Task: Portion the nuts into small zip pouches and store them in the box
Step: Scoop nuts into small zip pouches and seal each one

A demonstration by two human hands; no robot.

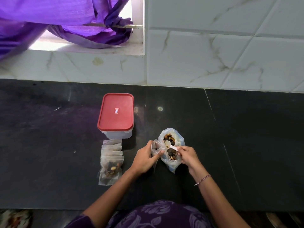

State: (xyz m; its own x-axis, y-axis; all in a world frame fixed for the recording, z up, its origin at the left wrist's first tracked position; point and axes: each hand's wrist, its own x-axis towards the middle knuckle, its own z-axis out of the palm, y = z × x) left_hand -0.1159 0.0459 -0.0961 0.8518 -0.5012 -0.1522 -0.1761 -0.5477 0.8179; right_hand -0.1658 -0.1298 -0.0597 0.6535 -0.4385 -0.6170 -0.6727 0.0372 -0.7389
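Note:
A clear plastic bag of mixed nuts (pixel 171 142) lies open on the black counter (pixel 246 145). My left hand (pixel 145 160) holds a small zip pouch (pixel 156 148) open beside the bag's mouth. My right hand (pixel 187 156) grips the handle of a white plastic spoon (pixel 170 144), whose bowl hovers between the pouch and the bag. To the left lies a row of several filled zip pouches (pixel 111 162). Behind them stands a clear box with a red lid (pixel 116 112), closed.
A white marble-tiled wall (pixel 213 55) rises behind the counter. A window with a purple curtain (pixel 74 22) is at the upper left. The counter's front edge runs just before my body.

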